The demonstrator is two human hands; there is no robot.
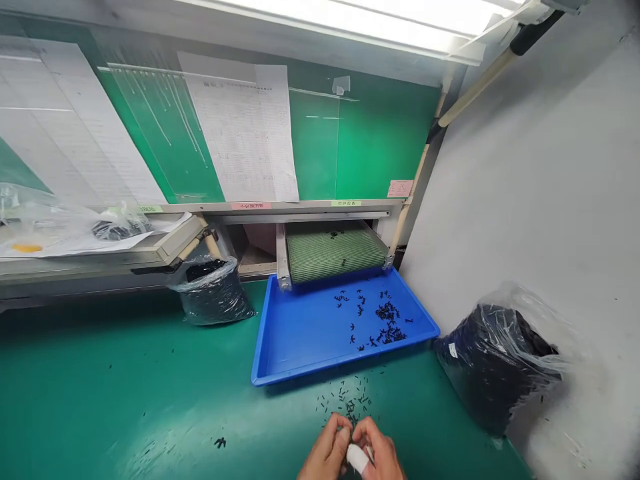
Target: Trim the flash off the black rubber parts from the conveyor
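My left hand [327,450] and my right hand [379,453] meet at the bottom middle, fingertips pinched together over the green table. A white cover [357,459] wraps a digit of my right hand. Between the fingertips is a small black part, mostly hidden by the fingers. Just beyond them lie a little heap of black parts [351,407] and many short black slivers scattered on the tabletop. Left of my hands, a single black branched part [220,443] rests on the table.
A blue tray [300,363] with black parts piled at its right sits under the end of a green conveyor belt [330,250]. Plastic bags of black parts stand at left [215,293] and right [495,360]. A wall rises on the right; a shelf [160,250] juts at left.
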